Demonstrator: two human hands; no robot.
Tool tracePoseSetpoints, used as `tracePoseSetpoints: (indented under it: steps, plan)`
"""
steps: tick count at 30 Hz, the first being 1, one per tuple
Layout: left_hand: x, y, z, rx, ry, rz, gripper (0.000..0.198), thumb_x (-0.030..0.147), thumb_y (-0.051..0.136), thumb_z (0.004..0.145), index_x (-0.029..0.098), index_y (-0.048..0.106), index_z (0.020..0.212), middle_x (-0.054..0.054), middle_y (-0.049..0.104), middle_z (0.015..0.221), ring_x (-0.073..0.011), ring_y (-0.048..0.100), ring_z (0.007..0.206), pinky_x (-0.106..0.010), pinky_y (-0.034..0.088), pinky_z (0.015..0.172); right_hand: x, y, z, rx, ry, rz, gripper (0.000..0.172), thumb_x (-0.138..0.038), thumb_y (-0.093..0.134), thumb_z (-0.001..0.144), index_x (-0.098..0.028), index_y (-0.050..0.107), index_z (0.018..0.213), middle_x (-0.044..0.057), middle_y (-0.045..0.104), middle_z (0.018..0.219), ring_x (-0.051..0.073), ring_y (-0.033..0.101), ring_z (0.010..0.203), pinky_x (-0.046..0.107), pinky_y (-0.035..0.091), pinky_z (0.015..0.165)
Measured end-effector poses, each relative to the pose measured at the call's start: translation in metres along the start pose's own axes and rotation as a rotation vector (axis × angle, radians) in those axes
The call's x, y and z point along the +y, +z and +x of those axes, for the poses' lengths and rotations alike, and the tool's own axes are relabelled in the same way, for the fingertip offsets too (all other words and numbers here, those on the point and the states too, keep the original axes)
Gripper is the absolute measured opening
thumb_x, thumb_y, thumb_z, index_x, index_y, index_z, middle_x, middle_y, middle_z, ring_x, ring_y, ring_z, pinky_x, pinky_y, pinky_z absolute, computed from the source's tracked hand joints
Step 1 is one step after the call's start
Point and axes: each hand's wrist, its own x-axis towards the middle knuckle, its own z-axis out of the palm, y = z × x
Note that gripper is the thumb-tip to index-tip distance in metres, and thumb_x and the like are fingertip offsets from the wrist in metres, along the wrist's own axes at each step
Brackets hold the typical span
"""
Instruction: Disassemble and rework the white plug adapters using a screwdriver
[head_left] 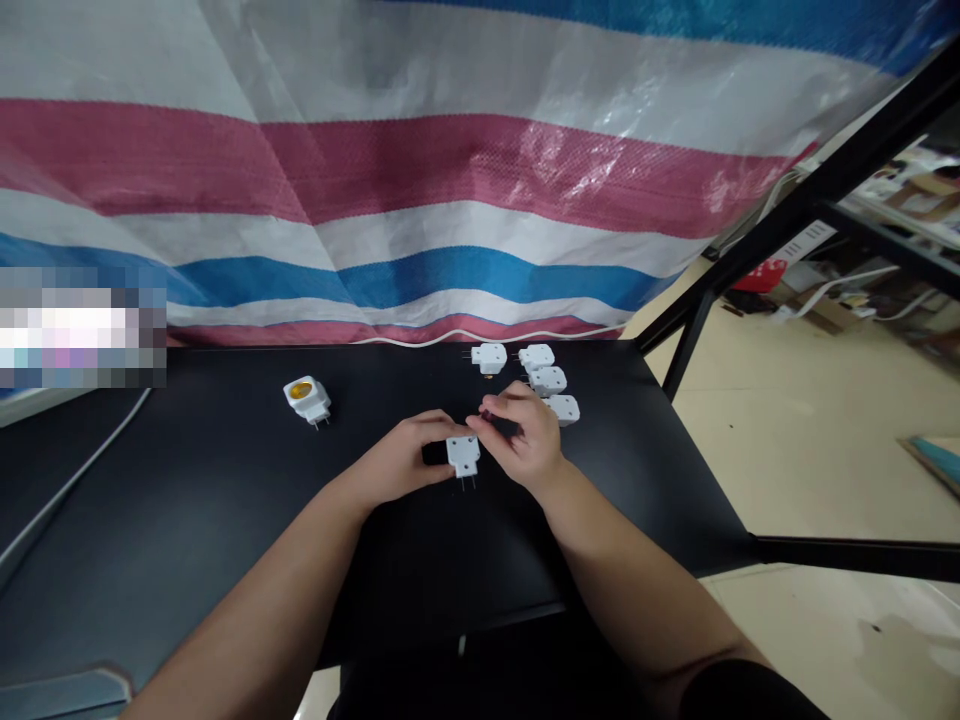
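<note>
My left hand (pixel 409 455) is closed on a white two-pin plug unit (pixel 463 452), gripping it by its left side between thumb and fingers. The unit's pins point toward me, and small dark holes show on its upward face. Just to the right, my right hand (pixel 525 430) pinches a small dark reddish piece (pixel 487 413) between thumb and fingertips. What that piece is cannot be made out. Beyond my right hand lie more white plug units, one (pixel 490 358) to the left and another (pixel 537 356) beside it. My right hand partly covers the nearest plug unit (pixel 564 409).
A white plug unit with a yellow round face (pixel 303 391) lies left on the black table (pixel 225 520). A white cable (pixel 82 470) crosses the table's left side. Behind hangs a striped plastic sheet (pixel 420 170); a black metal frame (pixel 690 330) stands at right.
</note>
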Motion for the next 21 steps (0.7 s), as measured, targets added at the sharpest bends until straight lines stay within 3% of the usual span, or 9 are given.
tracePoseSetpoints:
  steps: [3, 7, 12, 18, 21]
  plan:
    - [-0.001, 0.0002, -0.0002, -0.003, -0.003, 0.005, 0.056, 0.01, 0.077, 0.087, 0.03, 0.073, 0.14, -0.008, 0.071, 0.128, -0.0265, 0.07, 0.121, -0.043, 0.057, 0.106, -0.0006, 0.0005, -0.0003, 0.001, 0.062, 0.038, 0.037, -0.012, 0.075, 0.095, -0.028, 0.067, 0.128, 0.004, 0.077, 0.098, 0.018, 0.073, 0.079, 0.035, 0.065, 0.068]
    - [-0.0015, 0.0001, 0.0001, -0.003, 0.021, 0.006, 0.055, 0.012, 0.077, 0.088, 0.029, 0.073, 0.14, -0.009, 0.072, 0.129, -0.0261, 0.07, 0.12, -0.046, 0.056, 0.11, -0.0037, 0.0007, -0.0035, -0.097, 0.183, 0.193, 0.037, -0.011, 0.069, 0.1, -0.026, 0.067, 0.134, 0.006, 0.079, 0.108, 0.019, 0.079, 0.094, 0.038, 0.069, 0.083]
    - [0.0005, -0.0005, 0.0006, -0.006, 0.037, 0.006, 0.05, 0.017, 0.077, 0.091, 0.027, 0.073, 0.139, -0.01, 0.072, 0.127, -0.0261, 0.071, 0.118, -0.049, 0.054, 0.113, -0.0054, 0.0016, -0.0085, -0.193, 0.33, 0.381, 0.033, -0.018, 0.062, 0.106, -0.025, 0.063, 0.139, 0.008, 0.079, 0.115, 0.018, 0.081, 0.098, 0.037, 0.07, 0.088]
    - [-0.0003, -0.0003, -0.0004, 0.005, 0.021, 0.029, 0.056, 0.011, 0.077, 0.087, 0.028, 0.072, 0.14, -0.009, 0.073, 0.129, -0.0276, 0.07, 0.124, -0.046, 0.058, 0.107, -0.0028, 0.0, -0.003, -0.037, 0.251, 0.276, 0.024, -0.02, 0.078, 0.096, -0.029, 0.076, 0.118, 0.006, 0.071, 0.105, 0.019, 0.074, 0.087, 0.039, 0.066, 0.072]
    - [-0.0014, -0.0001, -0.0008, 0.003, 0.018, 0.029, 0.056, 0.011, 0.078, 0.087, 0.027, 0.072, 0.14, -0.009, 0.073, 0.131, -0.0276, 0.071, 0.124, -0.046, 0.058, 0.107, -0.0045, -0.0027, 0.0012, -0.029, 0.255, 0.22, 0.02, -0.021, 0.079, 0.094, -0.029, 0.078, 0.113, 0.005, 0.072, 0.095, 0.019, 0.07, 0.078, 0.038, 0.062, 0.066]
